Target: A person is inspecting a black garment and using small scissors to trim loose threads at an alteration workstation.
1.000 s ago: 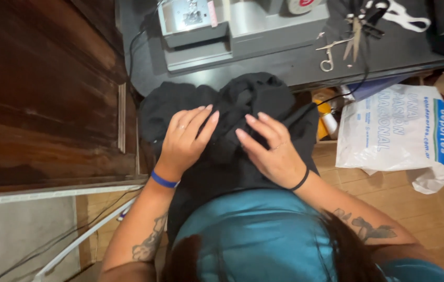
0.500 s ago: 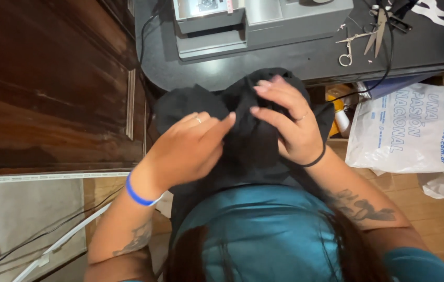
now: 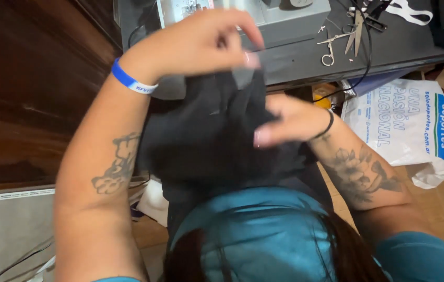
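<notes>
Up top, left hand [image 3: 196, 44]: grip pinched on black garment [image 3: 206, 136], lifting it.
Right hand [image 3: 289, 120]: fingers flat against garment, grip apart.
Garment: over lap, before dark counter [image 3: 305, 57].
Counter: scissors [image 3: 355, 23].

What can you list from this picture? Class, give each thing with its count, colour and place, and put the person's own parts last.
black fabric: one, black, lap, centre
sewing machine: one, grey, on table, top
table: one, dark, top
scissors: at least two, metal, on table
plastic bag: one, white with print, floor, right
wooden panel: one, brown, left
left hand: one, blue wristband, lifting the fabric's top edge
right hand: one, black wrist band, against the fabric
</notes>
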